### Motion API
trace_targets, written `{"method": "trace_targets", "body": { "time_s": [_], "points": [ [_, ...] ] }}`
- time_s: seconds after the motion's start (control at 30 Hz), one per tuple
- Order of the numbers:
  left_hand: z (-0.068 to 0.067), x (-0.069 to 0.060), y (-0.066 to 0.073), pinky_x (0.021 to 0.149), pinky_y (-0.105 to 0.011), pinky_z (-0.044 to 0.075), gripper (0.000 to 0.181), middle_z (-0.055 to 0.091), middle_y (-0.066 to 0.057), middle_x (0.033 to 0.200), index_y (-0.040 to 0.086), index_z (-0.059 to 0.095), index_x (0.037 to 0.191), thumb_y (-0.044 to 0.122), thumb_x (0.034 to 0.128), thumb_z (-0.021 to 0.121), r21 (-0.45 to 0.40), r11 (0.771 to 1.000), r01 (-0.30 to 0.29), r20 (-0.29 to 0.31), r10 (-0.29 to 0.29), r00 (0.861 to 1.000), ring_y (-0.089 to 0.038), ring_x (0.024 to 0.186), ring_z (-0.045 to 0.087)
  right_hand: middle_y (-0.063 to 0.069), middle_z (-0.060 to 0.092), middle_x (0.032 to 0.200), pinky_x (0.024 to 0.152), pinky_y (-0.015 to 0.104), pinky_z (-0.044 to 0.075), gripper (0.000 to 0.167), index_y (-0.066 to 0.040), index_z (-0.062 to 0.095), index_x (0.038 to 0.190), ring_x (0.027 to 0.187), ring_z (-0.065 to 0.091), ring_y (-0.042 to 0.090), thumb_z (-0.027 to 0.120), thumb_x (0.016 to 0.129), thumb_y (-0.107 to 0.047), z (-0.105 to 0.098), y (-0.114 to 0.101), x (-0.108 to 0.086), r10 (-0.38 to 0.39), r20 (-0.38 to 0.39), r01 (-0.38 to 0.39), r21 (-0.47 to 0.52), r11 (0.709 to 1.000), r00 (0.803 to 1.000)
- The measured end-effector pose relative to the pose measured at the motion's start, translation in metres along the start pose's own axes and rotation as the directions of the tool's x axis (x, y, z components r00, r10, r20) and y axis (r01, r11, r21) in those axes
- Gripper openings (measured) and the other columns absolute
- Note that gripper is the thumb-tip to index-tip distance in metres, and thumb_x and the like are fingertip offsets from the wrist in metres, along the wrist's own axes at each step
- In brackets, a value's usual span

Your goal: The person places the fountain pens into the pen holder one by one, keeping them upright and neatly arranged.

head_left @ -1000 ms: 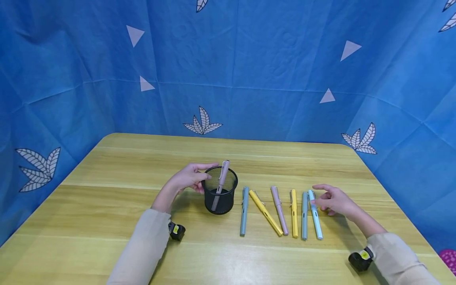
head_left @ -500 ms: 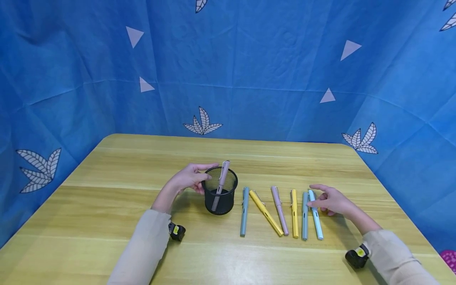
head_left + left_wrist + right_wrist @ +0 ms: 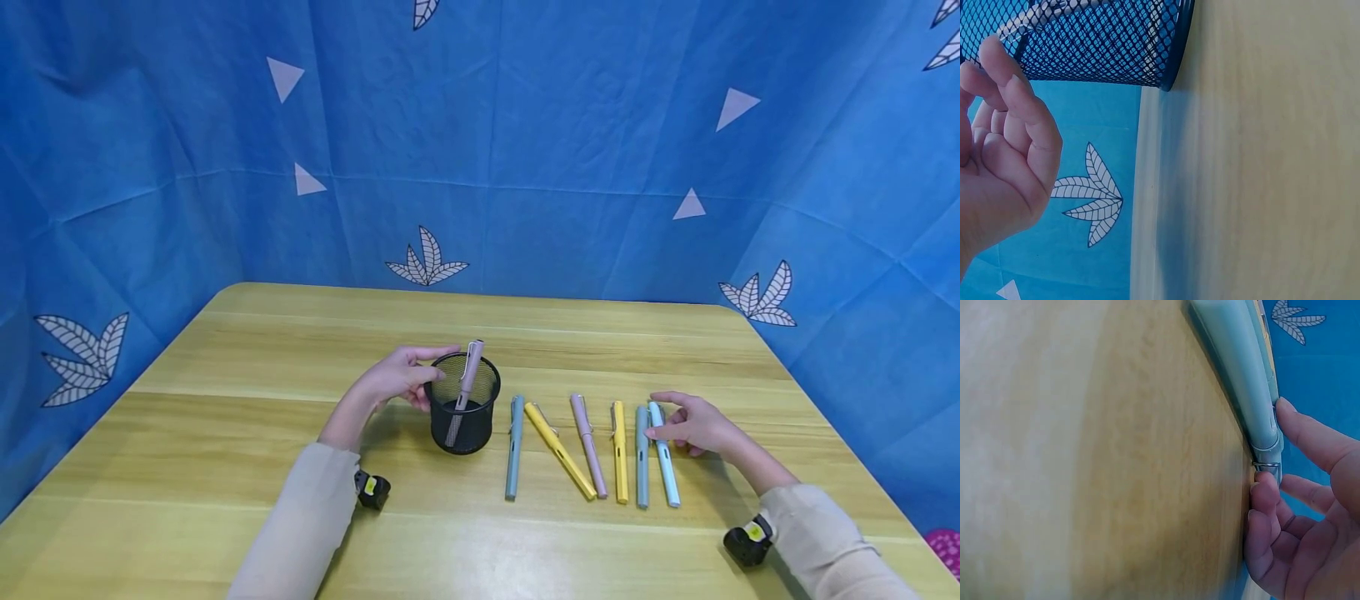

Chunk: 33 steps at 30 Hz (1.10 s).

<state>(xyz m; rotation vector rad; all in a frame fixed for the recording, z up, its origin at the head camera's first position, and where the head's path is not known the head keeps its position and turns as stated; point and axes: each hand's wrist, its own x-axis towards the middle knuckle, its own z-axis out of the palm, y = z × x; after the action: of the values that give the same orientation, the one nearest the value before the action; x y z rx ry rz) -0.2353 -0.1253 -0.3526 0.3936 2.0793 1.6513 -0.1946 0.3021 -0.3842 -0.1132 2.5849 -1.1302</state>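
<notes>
1. Thumb and forefinger of the right hand (image 3: pixel 697 425) stand apart about the cap end of the light blue pen (image 3: pixel 667 467), with the grey-blue pen (image 3: pixel 642 467) just beside it; whether either pen is touched, I cannot tell.
2. The right wrist view shows the other fingers curled near a metal clip (image 3: pixel 1266 466) (from the head, the hand partly hides them).
3. The left hand (image 3: pixel 396 375) grips the rim of the black mesh cup (image 3: pixel 463 432), thumb over the edge, forefinger stretched along the far side. Only the head view looks down into it, where a pinkish pen (image 3: pixel 469 377) leans; the left wrist view gives its side wall and the palm.
4. Between cup and right hand lie a second grey-blue pen (image 3: pixel 513 458), a slanted yellow pen (image 3: pixel 566 460), a lilac pen (image 3: pixel 590 450) and a straight yellow pen (image 3: pixel 620 462).
5. All rest on a pale wood-grain table (image 3: pixel 300 333); behind hangs a blue curtain (image 3: pixel 562 125) printed with leaves and triangles.
</notes>
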Motion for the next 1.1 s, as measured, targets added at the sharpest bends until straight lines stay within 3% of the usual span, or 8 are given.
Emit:
{"method": "trace_targets", "body": {
  "time_s": [0.5,1.1],
  "points": [
    [-0.0002,0.0007,-0.0002,0.056,-0.039,0.053,0.052,0.039,0.0,0.043,0.015,0.043,0.134,0.007,0.0838,0.053,0.002,1.0,0.004,0.0,-0.004,1.0,-0.016,0.044,0.054,0.004,0.046,0.068,0.043,0.023,0.038,0.069,0.009,0.032,0.131,0.056,0.046,0.015,0.066,0.081,-0.023,-0.0025,0.0026,0.0019,0.006,0.019,-0.007,0.036,0.999,1.0],
    [-0.0001,0.0016,-0.0021,0.057,-0.041,0.053,0.052,0.04,0.0,0.043,0.018,0.045,0.133,0.007,0.083,0.054,-0.006,1.0,0.017,-0.017,-0.017,1.0,-0.017,0.043,0.054,0.006,0.047,0.071,0.046,0.026,0.047,0.055,0.01,0.03,0.13,0.057,0.048,0.014,0.056,0.088,-0.012,-0.0036,0.0039,-0.0003,0.02,0.043,-0.025,0.101,0.995,0.999]
  ]
}}
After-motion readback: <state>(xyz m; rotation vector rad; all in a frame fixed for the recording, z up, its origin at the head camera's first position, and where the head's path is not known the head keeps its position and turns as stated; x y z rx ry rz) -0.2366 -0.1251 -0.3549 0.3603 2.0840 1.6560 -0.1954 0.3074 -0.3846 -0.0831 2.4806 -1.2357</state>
